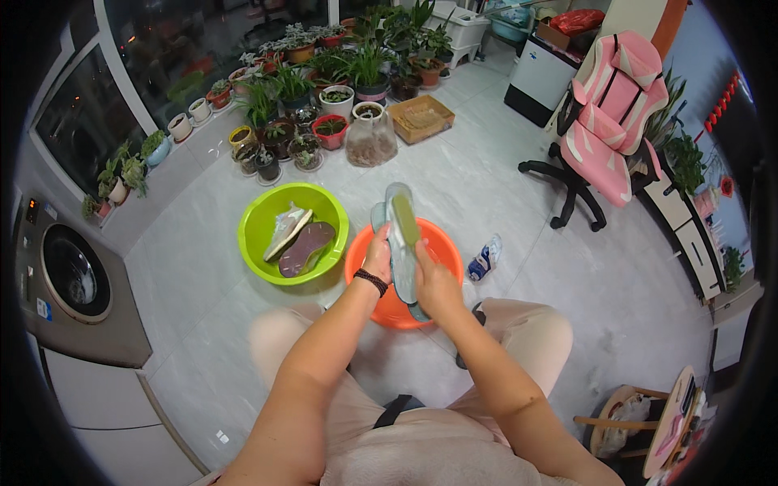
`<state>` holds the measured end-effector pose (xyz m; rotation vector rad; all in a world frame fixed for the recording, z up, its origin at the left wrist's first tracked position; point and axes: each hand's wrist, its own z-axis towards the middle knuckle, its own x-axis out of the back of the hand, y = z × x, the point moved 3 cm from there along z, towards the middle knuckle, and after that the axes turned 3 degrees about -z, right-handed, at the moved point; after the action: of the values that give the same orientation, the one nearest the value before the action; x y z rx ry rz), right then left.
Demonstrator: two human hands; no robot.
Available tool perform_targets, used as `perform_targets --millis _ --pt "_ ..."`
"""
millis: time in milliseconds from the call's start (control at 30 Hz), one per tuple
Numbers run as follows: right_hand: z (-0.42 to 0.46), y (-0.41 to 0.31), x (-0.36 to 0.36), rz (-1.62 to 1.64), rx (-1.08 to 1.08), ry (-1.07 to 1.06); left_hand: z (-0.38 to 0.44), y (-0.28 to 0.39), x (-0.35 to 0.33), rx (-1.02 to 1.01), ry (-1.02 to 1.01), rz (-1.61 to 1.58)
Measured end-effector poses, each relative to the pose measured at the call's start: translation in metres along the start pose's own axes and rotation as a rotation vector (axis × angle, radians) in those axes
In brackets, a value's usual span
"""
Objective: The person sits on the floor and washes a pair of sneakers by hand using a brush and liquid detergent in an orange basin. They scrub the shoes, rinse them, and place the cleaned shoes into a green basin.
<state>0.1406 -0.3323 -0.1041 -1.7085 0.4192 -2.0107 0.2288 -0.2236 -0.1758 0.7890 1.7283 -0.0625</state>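
Note:
My left hand (379, 258) grips a grey-blue slipper (402, 270) by its left edge, its long flat face turned up with whitish wet streaks on it. In my right hand (436, 284) is a green scrubbing brush (406, 219), lying along the slipper's upper part; the bristles are hidden. More grey-blue material shows behind the slipper at both ends; whether it is a second slipper I cannot tell. Below both hands stands an orange plastic basin (448, 243). To its left, a lime-green basin (245, 243) holds a light sneaker (284, 229) and a shoe with its purple-brown sole up (307, 249).
A blue-and-white plastic packet (485, 258) lies on the tiled floor right of the orange basin. Potted plants (331, 124) and a shallow cardboard box (421, 118) stand ahead. A pink swivel chair (608, 130) is at right, a front-loading washing machine (79, 279) at left.

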Motion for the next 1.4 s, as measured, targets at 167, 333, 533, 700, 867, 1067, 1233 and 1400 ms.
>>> perform_targets --millis 167,333,533,700,867,1067,1233,1400 --pt "-0.039 -0.003 -0.019 0.096 -0.035 -0.185 -0.005 0.017 0.019 0.001 0.137 0.008" --pt "0.021 0.002 -0.012 0.047 -0.044 -0.010 0.008 -0.003 0.029 -0.037 0.157 0.054" --pt "-0.037 -0.005 -0.021 0.028 0.000 -0.153 -0.002 0.022 0.021 0.025 0.074 0.008" --pt "0.011 0.009 -0.009 -0.068 -0.059 -0.058 0.004 -0.010 0.025 -0.029 0.142 0.099" --pt "-0.055 -0.007 -0.014 0.046 0.056 -0.140 -0.003 0.022 0.011 0.067 -0.078 -0.014" --pt "-0.006 0.008 -0.006 -0.045 -0.023 -0.049 -0.001 -0.006 0.013 0.059 -0.045 0.076" --pt "-0.057 -0.007 -0.021 0.031 0.035 -0.162 -0.006 0.020 0.013 0.092 -0.075 -0.057" --pt "0.010 0.005 -0.004 -0.025 -0.044 -0.029 -0.006 -0.007 -0.003 0.023 0.035 0.028"
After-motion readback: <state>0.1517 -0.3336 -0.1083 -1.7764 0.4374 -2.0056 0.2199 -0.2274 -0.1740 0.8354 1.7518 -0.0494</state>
